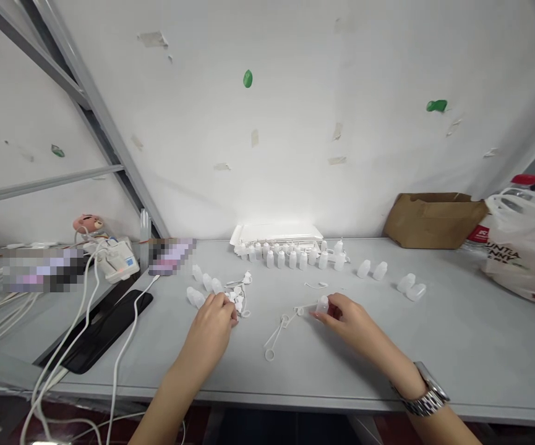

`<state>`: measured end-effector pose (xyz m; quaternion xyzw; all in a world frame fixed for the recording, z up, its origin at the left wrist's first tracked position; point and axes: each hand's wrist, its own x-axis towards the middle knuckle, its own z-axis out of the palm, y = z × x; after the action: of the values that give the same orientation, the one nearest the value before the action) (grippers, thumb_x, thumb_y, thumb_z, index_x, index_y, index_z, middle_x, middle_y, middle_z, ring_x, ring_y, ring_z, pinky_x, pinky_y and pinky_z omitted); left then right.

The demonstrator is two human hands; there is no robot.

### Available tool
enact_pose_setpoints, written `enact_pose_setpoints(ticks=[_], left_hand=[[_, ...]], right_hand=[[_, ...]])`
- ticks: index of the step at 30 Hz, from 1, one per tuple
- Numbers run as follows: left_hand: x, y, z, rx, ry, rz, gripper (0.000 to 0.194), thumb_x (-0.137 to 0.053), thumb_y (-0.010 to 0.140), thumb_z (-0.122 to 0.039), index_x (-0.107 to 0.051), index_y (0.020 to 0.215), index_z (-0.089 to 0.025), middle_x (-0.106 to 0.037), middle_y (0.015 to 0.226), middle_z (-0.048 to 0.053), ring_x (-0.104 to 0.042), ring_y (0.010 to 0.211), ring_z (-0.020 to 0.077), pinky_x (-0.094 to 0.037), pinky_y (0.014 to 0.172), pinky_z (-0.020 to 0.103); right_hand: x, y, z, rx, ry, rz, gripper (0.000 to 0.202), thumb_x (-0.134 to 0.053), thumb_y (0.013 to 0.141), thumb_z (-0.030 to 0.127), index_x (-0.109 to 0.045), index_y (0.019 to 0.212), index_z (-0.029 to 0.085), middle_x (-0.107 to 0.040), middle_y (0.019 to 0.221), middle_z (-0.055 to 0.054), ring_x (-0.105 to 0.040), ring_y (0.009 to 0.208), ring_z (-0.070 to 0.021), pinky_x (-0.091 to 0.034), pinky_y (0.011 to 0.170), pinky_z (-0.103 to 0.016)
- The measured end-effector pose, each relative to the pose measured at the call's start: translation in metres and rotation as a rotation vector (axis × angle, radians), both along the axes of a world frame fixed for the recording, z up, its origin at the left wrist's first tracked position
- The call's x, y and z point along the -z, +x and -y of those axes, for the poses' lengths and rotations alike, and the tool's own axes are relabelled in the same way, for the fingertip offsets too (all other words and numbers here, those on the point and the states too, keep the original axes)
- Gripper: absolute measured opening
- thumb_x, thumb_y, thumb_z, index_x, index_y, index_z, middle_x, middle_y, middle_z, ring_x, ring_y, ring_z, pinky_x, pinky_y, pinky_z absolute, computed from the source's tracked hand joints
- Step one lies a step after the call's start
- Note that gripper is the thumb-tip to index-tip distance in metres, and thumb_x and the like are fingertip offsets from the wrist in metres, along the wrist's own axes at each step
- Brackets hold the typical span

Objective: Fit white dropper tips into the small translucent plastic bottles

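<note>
In my right hand (pixel 344 314) is a small translucent bottle (pixel 322 304), pinched between thumb and fingers just above the grey table. My left hand (pixel 214 318) is closed at the edge of a pile of small white caps (pixel 236 298); its fingertips hide whatever they grip. Several loose bottles (pixel 195 296) lie just behind the left hand. Between my hands lie thin white plastic strips with ring ends (pixel 270 354). Farther back, upright bottles with tips (pixel 292 259) stand in rows by a white tray (pixel 279 233).
More bottles (pixel 406 283) lie on the right of the grey table (pixel 462 364). A brown paper bag (pixel 429 219) and a white plastic bag (pixel 527 247) stand at the back right. White cables (pixel 133 321), a black case (pixel 104 334) and a phone (pixel 171 256) occupy the left.
</note>
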<state>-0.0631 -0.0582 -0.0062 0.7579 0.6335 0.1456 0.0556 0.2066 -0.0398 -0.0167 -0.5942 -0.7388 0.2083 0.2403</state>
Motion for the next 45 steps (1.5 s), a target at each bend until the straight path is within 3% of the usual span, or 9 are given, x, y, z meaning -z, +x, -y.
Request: enact_pose_setpoints(ticks=[5,11,17,22,33,41,45], left_hand=[[-0.003,0.0,-0.001,0.029,0.021,0.195,0.016,-0.044,0.077,-0.013,-0.055,0.068,-0.02,-0.059,0.082,0.005,-0.053,0.087,0.0227,-0.041,0.08,0.037],[-0.023,0.006,0.005,-0.001,0.04,0.589,0.01,-0.053,0.077,-0.028,-0.057,0.07,-0.023,-0.064,0.1,0.003,-0.049,0.105,0.0238,-0.036,0.088,0.038],[-0.029,0.019,0.015,0.08,-0.261,1.135,0.013,-0.064,0.072,-0.03,-0.057,0.067,-0.02,-0.067,0.095,0.005,-0.055,0.1,0.0211,-0.038,0.085,0.032],[-0.023,0.034,0.021,0.163,-0.424,1.356,0.011,-0.068,0.069,-0.025,-0.059,0.066,-0.019,-0.066,0.084,0.002,-0.058,0.088,0.016,-0.042,0.078,0.026],[-0.021,0.042,0.022,0.148,-0.327,1.299,0.013,-0.072,0.064,-0.023,-0.06,0.066,-0.018,-0.065,0.077,0.002,-0.059,0.084,0.0172,-0.045,0.078,0.028],[-0.026,0.044,0.033,0.094,-0.104,1.035,0.012,-0.07,0.065,-0.027,-0.069,0.076,-0.023,-0.068,0.083,0.004,-0.056,0.1,0.0235,-0.042,0.09,0.035],[-0.027,0.046,0.038,0.126,-0.087,1.037,0.009,-0.068,0.067,-0.026,-0.071,0.076,-0.025,-0.07,0.084,0.003,-0.055,0.101,0.0232,-0.043,0.089,0.034]], right_hand=[[-0.003,0.0,0.001,-0.013,0.052,-0.054,0.027,-0.05,0.08,0.04,-0.046,0.063,0.02,-0.054,0.07,-0.001,-0.052,0.061,-0.0148,-0.042,0.059,-0.027],[-0.017,-0.006,0.014,-0.045,-0.041,-0.144,0.025,-0.046,0.084,0.043,-0.05,0.074,0.02,-0.059,0.071,0.0,-0.051,0.058,-0.0136,-0.04,0.056,-0.027],[-0.029,-0.029,0.042,-0.285,-0.014,-0.333,0.016,-0.05,0.085,0.036,-0.055,0.08,0.022,-0.054,0.075,0.001,-0.052,0.071,-0.013,-0.042,0.067,-0.025],[-0.028,-0.039,0.057,-0.336,0.009,-0.339,0.017,-0.05,0.086,0.036,-0.058,0.091,0.022,-0.051,0.076,0.0,-0.049,0.07,-0.013,-0.043,0.065,-0.025],[-0.024,-0.04,0.061,-0.346,0.146,-0.21,0.02,-0.05,0.086,0.03,-0.058,0.1,0.02,-0.053,0.08,-0.004,-0.052,0.073,-0.0153,-0.047,0.062,-0.026],[-0.015,-0.042,0.061,-0.319,0.431,-0.179,0.023,-0.046,0.088,0.025,-0.054,0.108,0.018,-0.051,0.081,-0.006,-0.051,0.071,-0.0162,-0.049,0.062,-0.029],[-0.014,-0.044,0.062,-0.307,0.519,-0.188,0.021,-0.047,0.087,0.019,-0.055,0.106,0.016,-0.051,0.08,-0.007,-0.05,0.071,-0.0167,-0.048,0.06,-0.03]])
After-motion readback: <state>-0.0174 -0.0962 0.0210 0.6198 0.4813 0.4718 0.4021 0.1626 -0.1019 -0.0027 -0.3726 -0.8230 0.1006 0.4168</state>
